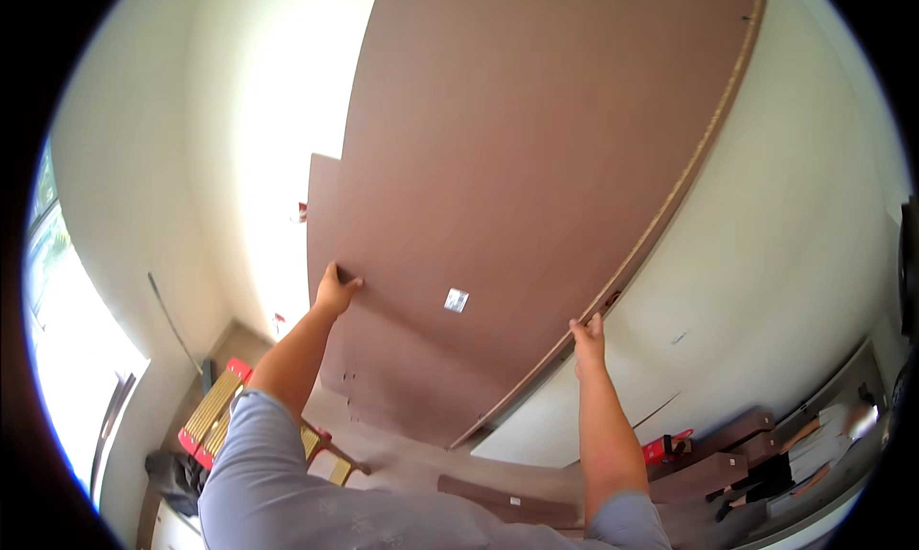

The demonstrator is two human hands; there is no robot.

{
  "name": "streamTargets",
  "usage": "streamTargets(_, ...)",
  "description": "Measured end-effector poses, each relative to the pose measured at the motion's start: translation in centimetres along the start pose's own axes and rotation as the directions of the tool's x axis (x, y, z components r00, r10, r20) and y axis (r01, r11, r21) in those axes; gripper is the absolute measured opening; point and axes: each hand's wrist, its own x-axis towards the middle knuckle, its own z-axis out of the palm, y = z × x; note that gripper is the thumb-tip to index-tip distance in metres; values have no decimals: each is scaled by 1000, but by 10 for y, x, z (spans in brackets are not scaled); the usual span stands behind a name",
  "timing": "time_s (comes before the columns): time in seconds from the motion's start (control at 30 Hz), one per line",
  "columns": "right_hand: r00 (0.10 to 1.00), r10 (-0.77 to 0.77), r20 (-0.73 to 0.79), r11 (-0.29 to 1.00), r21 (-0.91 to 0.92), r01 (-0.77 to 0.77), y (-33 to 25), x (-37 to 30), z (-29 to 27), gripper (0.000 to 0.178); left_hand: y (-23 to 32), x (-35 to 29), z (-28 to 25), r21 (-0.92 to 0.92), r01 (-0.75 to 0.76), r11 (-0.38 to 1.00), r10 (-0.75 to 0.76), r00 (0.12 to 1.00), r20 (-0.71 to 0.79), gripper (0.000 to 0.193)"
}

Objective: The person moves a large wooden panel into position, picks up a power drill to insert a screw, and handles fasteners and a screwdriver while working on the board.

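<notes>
A large reddish-brown board (536,138) stands tilted in front of me and fills most of the view. Bare chipboard shows along its right edge, and a small silvery-white label (457,300) sticks to its face. My left hand (334,291) is at the lower left part of the board, thumb spread from the fingers, some fingertips hidden. On the right, my right hand (589,344) grips the long edge, fingers partly behind it. A stepped outline (324,181) shows at the board's left side; whether it is a second panel I cannot tell.
A yellow-and-red step stool (215,411) stands lower left, near a dark bag (174,481) and a leaning pole (172,320). Another brown board (507,500) lies on the floor. Lower right are stacked brown pieces (704,475), a red case (665,448) and another person (814,445).
</notes>
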Motion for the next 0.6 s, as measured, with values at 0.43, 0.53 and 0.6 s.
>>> streamTargets(0.43, 998, 38, 49, 999, 5, -38, 9, -2, 8, 75, 4, 14, 8, 17, 65, 998, -64, 996, -56, 84)
streamTargets(0.53, 997, 77, -2, 996, -42, -77, 17, 4, 6, 87, 18, 12, 8, 4, 112, 994, -112, 993, -40, 82)
streamTargets(0.6, 982, 163, -98, 977, -120, -175, 20, 5, 8, 92, 20, 12, 9, -62, 130, 989, -133, 991, -33, 82)
